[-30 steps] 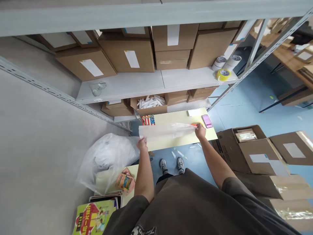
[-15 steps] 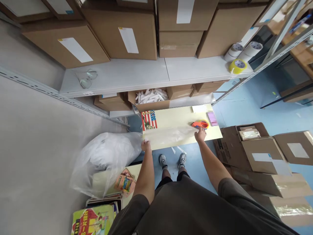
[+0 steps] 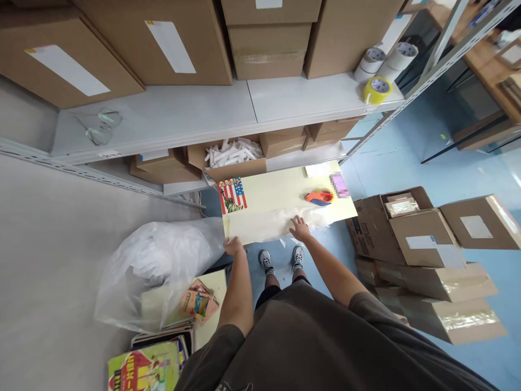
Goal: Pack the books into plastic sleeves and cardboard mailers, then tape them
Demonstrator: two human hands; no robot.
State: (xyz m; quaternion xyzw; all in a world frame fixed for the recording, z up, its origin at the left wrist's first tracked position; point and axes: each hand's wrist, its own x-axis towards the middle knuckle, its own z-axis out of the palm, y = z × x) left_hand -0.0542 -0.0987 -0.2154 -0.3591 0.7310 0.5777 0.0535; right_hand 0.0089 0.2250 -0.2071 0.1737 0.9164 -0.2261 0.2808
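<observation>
A long strip of translucent plastic film (image 3: 260,225) lies along the near edge of the pale yellow table (image 3: 272,190). At the film's left end, the fingers of my left hand (image 3: 233,245) are closed on its edge. My right hand (image 3: 300,228) rests on the film right of its middle, fingers spread. Beyond it lies an orange and blue tape dispenser (image 3: 319,197), beside a blurred-out purple item (image 3: 339,185). A book with a flag and statue cover (image 3: 233,196) lies at the table's left end, past the film.
A shelf (image 3: 195,108) with cardboard boxes (image 3: 268,51), glasses (image 3: 101,125) and tape rolls (image 3: 377,90) stands behind the table. A large plastic bag (image 3: 163,260) bulges at left, above stacked books (image 3: 146,366). Cardboard boxes (image 3: 423,239) are piled at right.
My right hand has moved left along the film, from its right end toward the middle, and its fingers have spread. My left hand stays at the left end. The view has shifted.
</observation>
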